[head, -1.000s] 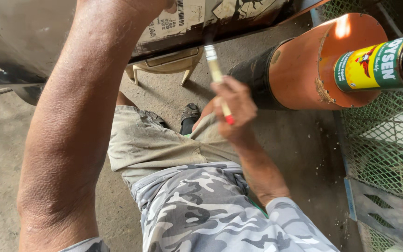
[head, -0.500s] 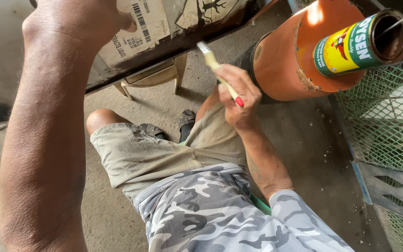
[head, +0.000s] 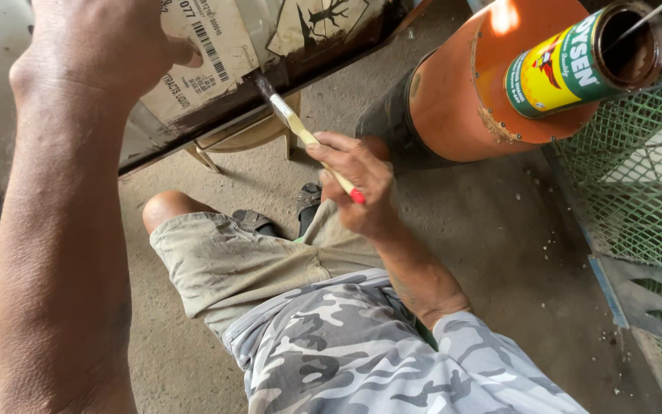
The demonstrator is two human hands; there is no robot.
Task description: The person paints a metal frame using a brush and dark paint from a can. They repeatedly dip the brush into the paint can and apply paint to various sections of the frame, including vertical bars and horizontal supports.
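Observation:
My right hand (head: 358, 180) grips a small paintbrush (head: 304, 134) with a pale handle and a red end. Its dark bristles touch the lower edge of a tilted panel (head: 270, 46) covered with worn cardboard and printed labels. My left hand (head: 93, 50) is raised at the upper left, its fingers pressed against that panel's face, and the forearm fills the left side of the view. An open paint can (head: 584, 65) with a green and yellow label stands on an orange cylinder (head: 461, 100) to the right of the brush.
I sit on a concrete floor (head: 499, 253), wearing khaki shorts and a camouflage shirt. Green wire mesh (head: 637, 192) stands along the right side. A pale stool (head: 247, 138) shows under the panel. A thin wire rests in the can.
The brush tip has come up to the panel's lower edge. My left hand has shifted to the upper left on the panel.

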